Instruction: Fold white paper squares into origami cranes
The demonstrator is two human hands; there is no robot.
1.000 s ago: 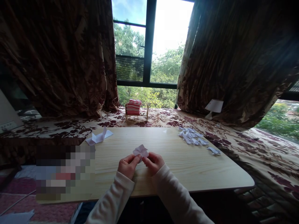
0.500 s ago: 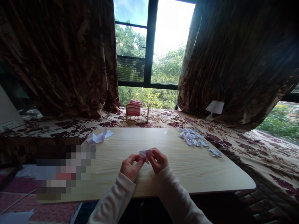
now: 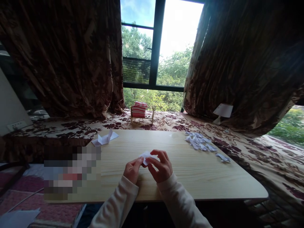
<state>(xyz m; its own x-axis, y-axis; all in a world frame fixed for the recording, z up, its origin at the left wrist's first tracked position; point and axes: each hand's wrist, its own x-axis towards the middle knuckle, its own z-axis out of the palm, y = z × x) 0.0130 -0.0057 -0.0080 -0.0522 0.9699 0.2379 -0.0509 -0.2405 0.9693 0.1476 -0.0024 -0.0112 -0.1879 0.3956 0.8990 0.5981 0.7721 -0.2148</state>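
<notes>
A small white folded paper [image 3: 146, 155] is held above the table in front of me. My left hand [image 3: 132, 169] pinches its left side between thumb and fingers. At the right side of the paper, my right hand [image 3: 162, 166] has its fingers curved and spread apart. Its index fingertip lies against the paper, and the thumb is lower and separate. The underside of the paper is hidden. On the right of the table lies a pile of white folded paper pieces [image 3: 199, 141], with another folded piece [image 3: 223, 157] nearer me. A partly folded white sheet [image 3: 105, 138] stands at the far left.
The pale wooden table [image 3: 209, 180] has a rounded right corner. Behind it, a small rack holds stacked red-and-white cloths [image 3: 139, 109] on the flowered sill. A small white lamp [image 3: 223, 110] stands to the right. A blurred patch covers the left end of the table.
My right hand has loosened from a pinch, its fingers now spread beside the paper. The paper has turned and shows a broader face. The view has shifted slightly left.
</notes>
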